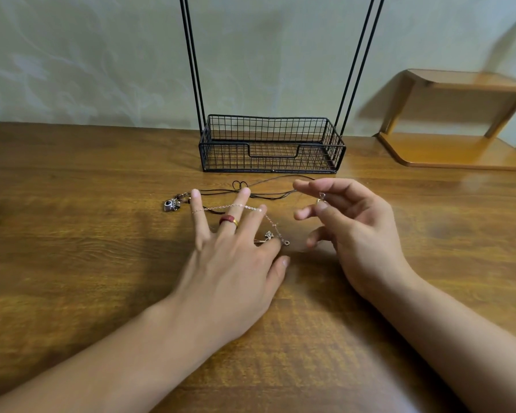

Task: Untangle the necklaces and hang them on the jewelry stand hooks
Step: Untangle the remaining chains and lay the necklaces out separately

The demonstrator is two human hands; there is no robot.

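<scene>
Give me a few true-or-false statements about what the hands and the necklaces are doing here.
1. A thin chain lies draped across the fingers of the left hand. True.
2. The right hand pinches a small clasp. True.
3. A necklace lies inside the wire basket. False: nothing shows in the basket; both necklaces are on or over the table.
4. The dark cord necklace hangs from the stand. False: it lies on the table.
5. The left hand wears a red ring. True.

Black wire stand (271,144), brown woodgrain table (72,234), red-and-gold ring (229,220), perhaps rose-gold chain (251,207)
</scene>
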